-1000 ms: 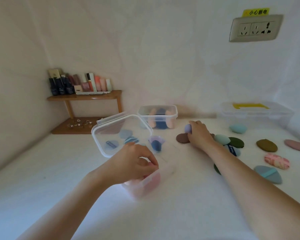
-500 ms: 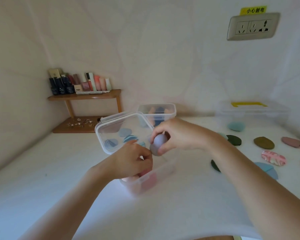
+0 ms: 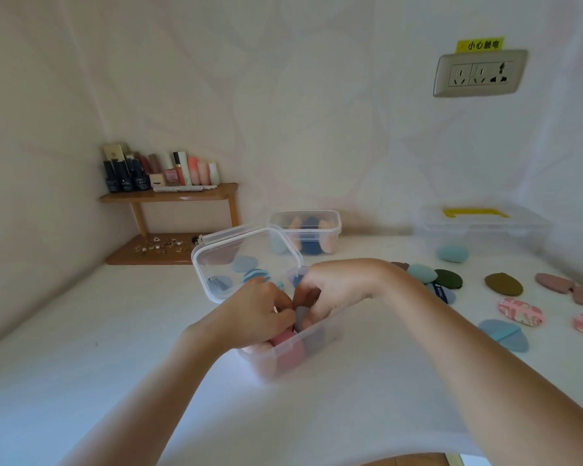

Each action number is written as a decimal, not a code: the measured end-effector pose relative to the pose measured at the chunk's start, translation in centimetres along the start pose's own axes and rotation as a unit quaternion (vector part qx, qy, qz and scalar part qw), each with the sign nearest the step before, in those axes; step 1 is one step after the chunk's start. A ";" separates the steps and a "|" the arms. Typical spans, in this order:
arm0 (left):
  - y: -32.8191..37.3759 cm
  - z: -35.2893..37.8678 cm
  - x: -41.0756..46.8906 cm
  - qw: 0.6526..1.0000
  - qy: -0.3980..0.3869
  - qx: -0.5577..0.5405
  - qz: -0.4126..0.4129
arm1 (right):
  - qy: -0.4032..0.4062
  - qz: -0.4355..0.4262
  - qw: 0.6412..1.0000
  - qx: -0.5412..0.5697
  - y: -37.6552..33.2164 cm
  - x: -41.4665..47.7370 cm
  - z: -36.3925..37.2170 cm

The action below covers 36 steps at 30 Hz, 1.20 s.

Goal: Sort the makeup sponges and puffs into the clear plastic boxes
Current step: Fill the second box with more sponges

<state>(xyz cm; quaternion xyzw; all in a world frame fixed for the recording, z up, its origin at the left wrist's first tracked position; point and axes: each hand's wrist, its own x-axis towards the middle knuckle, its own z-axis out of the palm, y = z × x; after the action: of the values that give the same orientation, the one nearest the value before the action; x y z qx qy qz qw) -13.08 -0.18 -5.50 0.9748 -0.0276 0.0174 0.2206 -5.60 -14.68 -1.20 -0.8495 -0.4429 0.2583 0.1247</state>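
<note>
Hands met over the near clear box (image 3: 320, 341), fingertips together. Right hand (image 3: 340, 284) pinched a lavender sponge (image 3: 300, 317) from above. Left hand (image 3: 256, 319) had curled fingers against it; grip on sponge or box rim could not be told. Sponge sat at the box mouth, long axis roughly upright, lower end pointing down among pink sponges (image 3: 285, 344), mostly hidden by fingers. Box lid (image 3: 246, 260) stood tilted open on the far side. Second box (image 3: 305, 230) further back held peach and blue sponges. Loose puffs (image 3: 504, 284) lay right on the white table (image 3: 81, 348).
</note>
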 end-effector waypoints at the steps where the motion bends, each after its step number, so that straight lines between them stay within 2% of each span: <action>1: 0.0 0.0 0.0 1.000 0.002 0.006 -0.001 | 0.005 0.002 1.000 0.022 0.1 -0.2 0.0; 7: -0.2 -0.2 -0.3 1.000 0.009 -0.002 -0.009 | 0.130 0.012 0.991 -0.033 0.5 0.2 1.5; 9: -0.6 -0.3 -0.4 1.000 -0.002 -0.012 -0.022 | 0.105 0.002 0.994 -0.015 0.6 0.1 1.4; 12: -1.3 -0.5 -0.5 0.999 -0.021 -0.007 -0.045 | 0.035 -0.017 0.995 0.089 0.8 0.0 1.0; 14: -1.1 -0.6 -0.8 0.998 -0.026 -0.027 -0.042 | 0.034 -0.029 0.988 0.147 1.1 -0.1 0.9; 16: -0.6 -0.5 -1.1 0.999 -0.022 -0.045 -0.017 | 0.057 -0.041 0.986 0.149 1.5 -0.4 1.0; 19: -0.2 -0.2 -1.2 0.997 -0.012 -0.074 0.016 | 0.137 -0.044 0.973 0.178 2.3 -1.5 0.8; 21: -0.2 0.0 -1.1 0.995 -0.028 -0.094 0.014 | 0.240 -0.029 0.944 0.222 3.9 -2.4 0.2; 22: -0.2 0.1 -1.0 0.995 -0.036 -0.094 0.013 | 0.311 -0.007 0.924 0.221 5.2 -2.7 -0.1; 24: -0.1 0.4 -0.8 0.996 -0.045 -0.076 0.013 | 0.445 0.081 0.879 0.152 8.3 -3.3 -0.9; 25: 0.0 0.5 -0.8 0.997 -0.047 -0.068 0.013 | 0.475 0.142 0.862 0.105 10.1 -3.5 -1.1; 26: 0.1 0.6 -0.7 0.997 -0.049 -0.060 0.013 | 0.467 0.205 0.857 0.067 11.8 -3.7 -1.1; 29: 0.9 1.1 -0.3 0.997 -0.057 -0.033 0.036 | 0.338 0.341 0.877 0.022 15.9 -4.3 -0.6; 32: 2.0 1.6 0.4 0.997 -0.051 -0.027 0.054 | 0.292 0.351 0.890 0.017 17.7 -4.9 0.2; 36: 3.3 2.4 1.2 0.995 -0.053 -0.057 0.064 | 0.336 0.312 0.887 0.043 18.1 -5.3 0.6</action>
<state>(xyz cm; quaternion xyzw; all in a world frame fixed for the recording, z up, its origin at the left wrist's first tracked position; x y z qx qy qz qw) -12.05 -4.21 -6.22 0.9565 -0.1031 -0.0220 0.2722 4.01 -29.47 -7.92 -0.9736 -0.0747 0.0018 0.2155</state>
